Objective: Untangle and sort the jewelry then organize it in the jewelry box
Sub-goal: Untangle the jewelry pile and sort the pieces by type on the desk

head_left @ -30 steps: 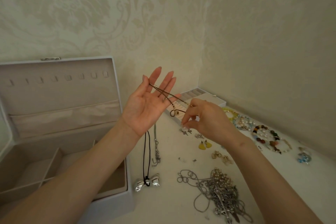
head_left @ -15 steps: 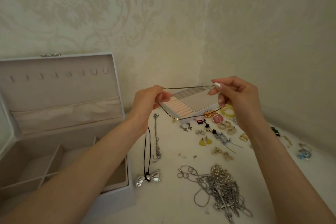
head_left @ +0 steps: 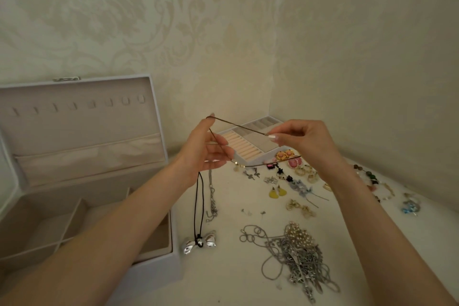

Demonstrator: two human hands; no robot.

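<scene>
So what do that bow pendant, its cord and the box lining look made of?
Bow pendant: polished silver-toned metal, judging by its bright mirror-like highlights. Its black cord: matte, probably textile or leather; too thin to tell. Box lining: soft beige fabric, velvety-looking, with no shine.

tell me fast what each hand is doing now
Left hand: holds the thin necklace, fingers curled on it.
Right hand: pinches the thin necklace.

surface (head_left: pixel 231 278): white, in wall corner
left: open jewelry box (head_left: pixel 159 273)
back: ring tray (head_left: pixel 244 146)
center: bow pendant (head_left: pixel 200 245), 2 yellow earrings (head_left: pixel 277 192)
front: tangled silver chains (head_left: pixel 298 256)
right: beaded bracelet (head_left: pixel 370 177)
</scene>
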